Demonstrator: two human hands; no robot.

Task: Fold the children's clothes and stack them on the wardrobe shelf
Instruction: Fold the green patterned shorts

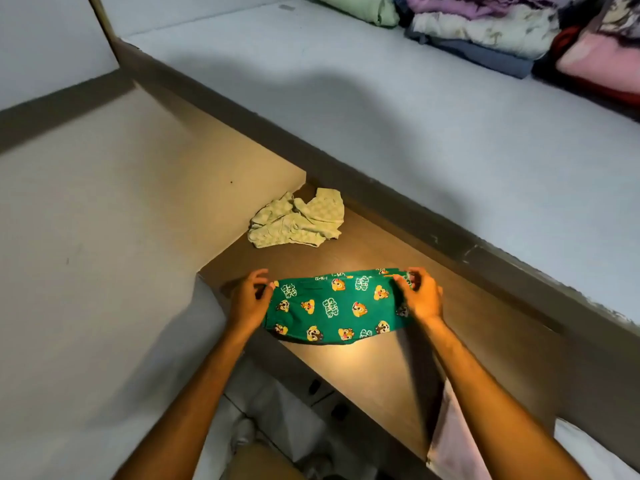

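Note:
A green child's garment [334, 308] printed with cartoon chipmunks is stretched flat between my hands, just above the brown wooden shelf [374, 365]. My left hand [247, 299] pinches its left end. At the garment's right end my right hand [420, 296] grips the top corner. A crumpled pale green checked garment [298, 220] lies unfolded farther back on the same shelf. On the pale upper shelf [381, 109], at the far right, sits a stack of folded clothes [485, 29].
A pale wardrobe panel [104, 237] stands to the left of the brown shelf. A pink cloth [453, 434] hangs at the shelf's lower right edge. The tiled floor [294, 420] shows below between my arms.

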